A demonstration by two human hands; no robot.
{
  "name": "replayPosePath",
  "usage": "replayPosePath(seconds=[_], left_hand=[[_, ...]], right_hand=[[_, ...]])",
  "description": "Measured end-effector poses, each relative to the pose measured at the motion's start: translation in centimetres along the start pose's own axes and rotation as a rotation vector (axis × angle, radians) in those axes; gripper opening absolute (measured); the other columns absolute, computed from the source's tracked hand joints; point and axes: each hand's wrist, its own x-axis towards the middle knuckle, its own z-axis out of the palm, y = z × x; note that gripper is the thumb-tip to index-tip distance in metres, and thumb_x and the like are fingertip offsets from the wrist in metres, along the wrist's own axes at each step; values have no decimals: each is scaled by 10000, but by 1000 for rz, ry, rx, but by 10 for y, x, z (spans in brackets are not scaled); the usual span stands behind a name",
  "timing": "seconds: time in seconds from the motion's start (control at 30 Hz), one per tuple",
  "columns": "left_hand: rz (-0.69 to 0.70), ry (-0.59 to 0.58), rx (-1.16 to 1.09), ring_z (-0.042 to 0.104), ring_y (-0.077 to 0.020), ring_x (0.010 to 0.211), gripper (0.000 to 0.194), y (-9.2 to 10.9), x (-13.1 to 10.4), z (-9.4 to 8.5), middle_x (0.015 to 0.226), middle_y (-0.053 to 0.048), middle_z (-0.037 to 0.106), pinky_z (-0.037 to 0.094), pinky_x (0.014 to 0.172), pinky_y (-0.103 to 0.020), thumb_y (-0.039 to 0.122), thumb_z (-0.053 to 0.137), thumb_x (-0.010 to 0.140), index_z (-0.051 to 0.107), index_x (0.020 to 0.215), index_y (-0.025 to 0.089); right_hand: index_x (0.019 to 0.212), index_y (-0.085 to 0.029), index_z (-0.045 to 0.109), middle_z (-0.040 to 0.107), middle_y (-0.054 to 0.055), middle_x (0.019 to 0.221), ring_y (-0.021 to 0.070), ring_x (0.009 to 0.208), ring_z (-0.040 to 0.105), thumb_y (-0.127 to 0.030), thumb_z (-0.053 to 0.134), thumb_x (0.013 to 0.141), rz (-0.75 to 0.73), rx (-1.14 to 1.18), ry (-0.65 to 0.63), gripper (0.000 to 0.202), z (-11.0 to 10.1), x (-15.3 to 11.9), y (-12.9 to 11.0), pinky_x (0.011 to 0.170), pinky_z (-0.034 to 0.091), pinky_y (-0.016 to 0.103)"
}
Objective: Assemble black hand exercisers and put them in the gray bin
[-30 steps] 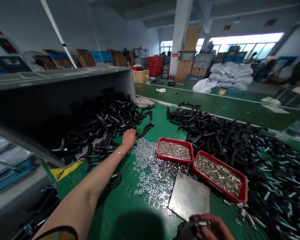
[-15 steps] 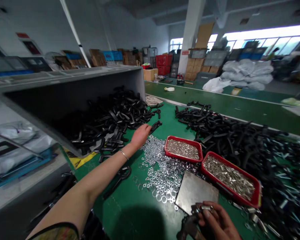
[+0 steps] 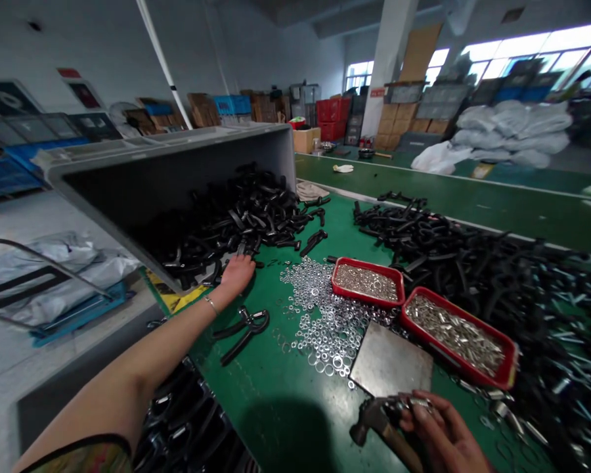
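Observation:
My left hand (image 3: 238, 273) reaches over black plastic handle parts (image 3: 256, 220) spilling from a tipped grey crate (image 3: 177, 141). Its fingertips are lost among the dark parts, so their grip cannot be made out. On the green table, below that hand, lies a black hand gripper with a metal spring (image 3: 246, 328). At the lower right, my right hand (image 3: 443, 427) is closed around a hammer (image 3: 381, 424) with a wooden handle. Small shiny metal pieces (image 3: 416, 402) show between its fingertips. A flat steel plate (image 3: 393, 360) lies just beyond the hammer.
Loose metal rings and nuts (image 3: 320, 315) spread across the middle. Two red trays hold small parts: one nearer the centre (image 3: 367, 302), one to the right (image 3: 465, 378). A black handle heap (image 3: 438, 243) covers the right side. More black grippers (image 3: 187, 420) sit below the table's left edge.
My left hand has moved left, from beside a black part near the rings to the pile at the crate's mouth. That part stays on the table. The right hand keeps the hammer.

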Motion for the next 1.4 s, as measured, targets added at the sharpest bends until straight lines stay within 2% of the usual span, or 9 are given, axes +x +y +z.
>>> replayPosePath(seconds=[0.17,0.27,0.37,0.53,0.67,0.8,1.07,1.23,1.4], left_hand=[[49,146,-118,630,-311,1023,319,12,-8,-26,1153,-204,618,490,891,-463,114,408,906,632,1132,98],[249,398,-483,577,-278,1178,339,69,-33,-42,1304,-141,557,482,1005,-443,215,488,930,543,1261,172],[417,371,-905,550,-245,1231,235,152,-75,-49,1267,-99,597,429,1086,-465,243,539,940,556,1171,211],[380,-278,-1538,636,-241,1131,195,261,-130,-40,1212,-103,644,491,1003,-433,337,607,915,571,1058,211],[188,-873,-1931,729,-239,863,314,288,-139,-33,979,-85,694,564,829,-405,366,662,868,491,1059,185],[334,-1324,-1962,696,-210,623,424,294,-140,-31,897,-88,696,546,573,-324,389,628,874,463,1203,177],[145,-635,-1884,606,-109,732,508,276,-113,-35,967,3,632,463,644,-217,171,646,773,503,1250,273],[87,-458,-1744,594,-122,783,351,289,-114,-35,923,1,619,458,702,-227,163,603,780,524,1116,225],[55,-458,-1800,562,-108,672,445,300,-124,-36,883,21,612,452,637,-232,175,572,802,455,1225,256]], right_hand=[[1010,-241,639,733,25,920,175,766,703,-407,806,763,-143,69,-112,341,23,-4,-4,755,588,322],[1000,-231,640,728,21,918,154,748,698,-380,793,783,-251,193,-29,305,33,14,-7,745,581,298],[933,-222,642,711,-3,869,143,776,689,-351,828,736,-328,414,81,300,41,51,-14,761,587,290],[889,-220,614,701,-15,799,137,769,694,-364,816,746,-371,481,96,286,43,88,-28,763,578,266],[1009,-231,593,726,-4,814,139,708,695,-389,745,823,-399,334,7,288,42,74,-27,675,556,244],[1027,-248,579,717,-9,846,151,719,692,-387,708,852,-397,234,-211,258,45,57,-30,689,566,278],[989,-239,605,715,33,998,196,862,709,-365,751,812,-450,15,-92,262,9,34,-47,802,583,356],[1003,-244,579,722,27,958,192,806,717,-396,751,814,-397,77,-50,298,22,20,-25,770,579,347],[1028,-253,564,710,25,988,196,858,706,-362,715,855,-461,78,8,254,36,16,-19,798,578,357]])
